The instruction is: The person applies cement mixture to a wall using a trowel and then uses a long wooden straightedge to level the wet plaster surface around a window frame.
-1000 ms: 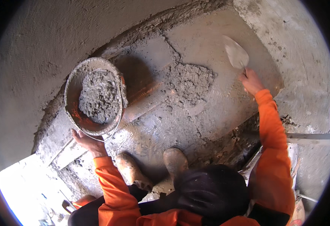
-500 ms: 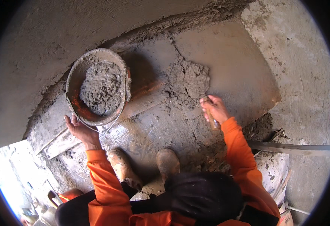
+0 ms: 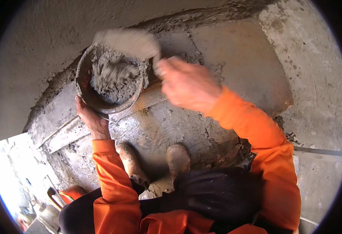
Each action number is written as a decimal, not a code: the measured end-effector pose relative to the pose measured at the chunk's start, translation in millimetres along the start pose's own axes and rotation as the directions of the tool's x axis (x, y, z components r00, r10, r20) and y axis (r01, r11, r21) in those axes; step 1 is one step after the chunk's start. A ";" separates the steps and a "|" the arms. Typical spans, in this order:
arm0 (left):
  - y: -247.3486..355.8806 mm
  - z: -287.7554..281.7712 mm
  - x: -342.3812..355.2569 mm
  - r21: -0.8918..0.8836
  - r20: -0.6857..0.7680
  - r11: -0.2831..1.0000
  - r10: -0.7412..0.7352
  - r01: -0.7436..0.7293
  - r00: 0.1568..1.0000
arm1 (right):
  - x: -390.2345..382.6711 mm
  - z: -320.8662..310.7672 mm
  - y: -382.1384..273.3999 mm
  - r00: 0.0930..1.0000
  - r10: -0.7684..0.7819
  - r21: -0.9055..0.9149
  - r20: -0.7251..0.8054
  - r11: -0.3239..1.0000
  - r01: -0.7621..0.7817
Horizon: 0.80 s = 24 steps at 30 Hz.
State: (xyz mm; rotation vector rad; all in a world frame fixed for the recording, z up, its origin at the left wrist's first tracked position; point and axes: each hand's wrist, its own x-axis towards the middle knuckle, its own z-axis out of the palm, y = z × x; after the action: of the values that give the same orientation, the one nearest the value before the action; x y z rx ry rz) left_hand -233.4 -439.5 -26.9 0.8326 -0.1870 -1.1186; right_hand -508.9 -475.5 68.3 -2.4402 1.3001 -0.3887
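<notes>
A mud-coated bucket (image 3: 86,89) stands tilted toward me at the left, with wet grey mortar (image 3: 114,80) inside. My left hand (image 3: 95,120) holds the bucket's near side by its lower rim, beside the thin wire handle. Over the far rim, my right hand (image 3: 188,82) grips the handle of a trowel (image 3: 130,43). The trowel's broad blade is smeared by motion, and so is the mortar just below it. The fingers of my right hand are blurred but wrapped round the handle.
A wet, mortar-smeared board (image 3: 241,58) lies beyond my boots (image 3: 178,160). A plastered wall (image 3: 54,39) borders it at the far left, a rough wall (image 3: 311,70) at the right. Near my left knee lie an orange object (image 3: 74,192) and other gear.
My right hand has swung left with the trowel, from the mortar heap on the board to above the bucket. That heap is gone from the board. My left hand has closed on the bucket.
</notes>
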 end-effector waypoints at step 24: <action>-1.5 -17.9 3.5 0.250 -0.055 0.968 0.030 -0.015 0.998 | -116.9 71.8 93.8 0.573 0.309 0.637 0.759 -0.169 -0.752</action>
State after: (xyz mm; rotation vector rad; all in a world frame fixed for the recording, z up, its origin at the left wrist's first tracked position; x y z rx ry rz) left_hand -223.5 -433.9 -41.3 1.0837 -0.2925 -1.0609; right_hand -613.4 -413.9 -45.3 -0.5411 1.1508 -0.3246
